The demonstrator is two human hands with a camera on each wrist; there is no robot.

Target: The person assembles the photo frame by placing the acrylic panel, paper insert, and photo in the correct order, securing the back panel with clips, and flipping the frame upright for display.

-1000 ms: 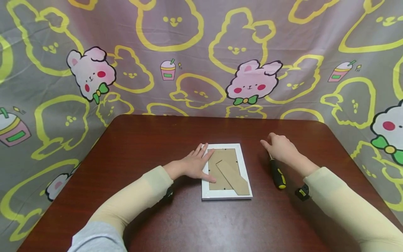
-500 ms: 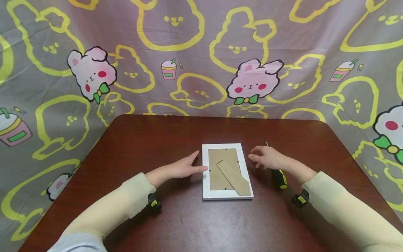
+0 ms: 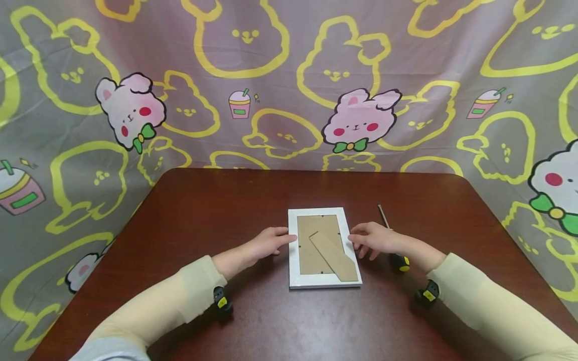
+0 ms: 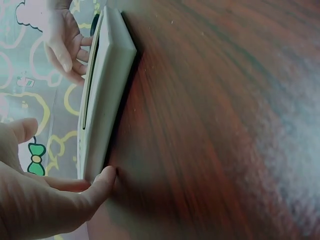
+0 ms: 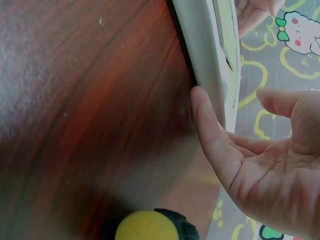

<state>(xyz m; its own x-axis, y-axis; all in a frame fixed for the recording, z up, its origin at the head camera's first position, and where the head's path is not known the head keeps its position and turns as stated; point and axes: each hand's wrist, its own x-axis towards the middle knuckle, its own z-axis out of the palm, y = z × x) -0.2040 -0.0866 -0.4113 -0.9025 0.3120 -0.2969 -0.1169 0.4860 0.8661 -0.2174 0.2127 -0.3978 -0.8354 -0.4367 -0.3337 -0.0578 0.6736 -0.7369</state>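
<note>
A white photo frame (image 3: 293, 268) lies face down on the table, its brown backing board (image 3: 311, 258) and angled cardboard stand (image 3: 336, 255) facing up. At its left edge is my left hand (image 3: 266, 243); in the left wrist view its fingertips (image 4: 106, 180) reach the frame's side, with the thumb raised apart. My right hand (image 3: 377, 238) is at the opposite edge, and the right wrist view shows its fingers (image 5: 207, 117) against the side and its thumb lifted clear. Partly behind the right hand lies a screwdriver (image 3: 384, 216) with a black and yellow handle (image 3: 401, 262).
The dark reddish-brown table (image 3: 226, 200) has rounded far corners. A patterned curtain (image 3: 280, 135) with cartoon rabbits hangs behind it and along both sides. A small black and yellow device sits at each wrist.
My left hand has come off the frame's top and moved to its left edge. My right hand has left the screwdriver and moved left to the frame's right edge.
</note>
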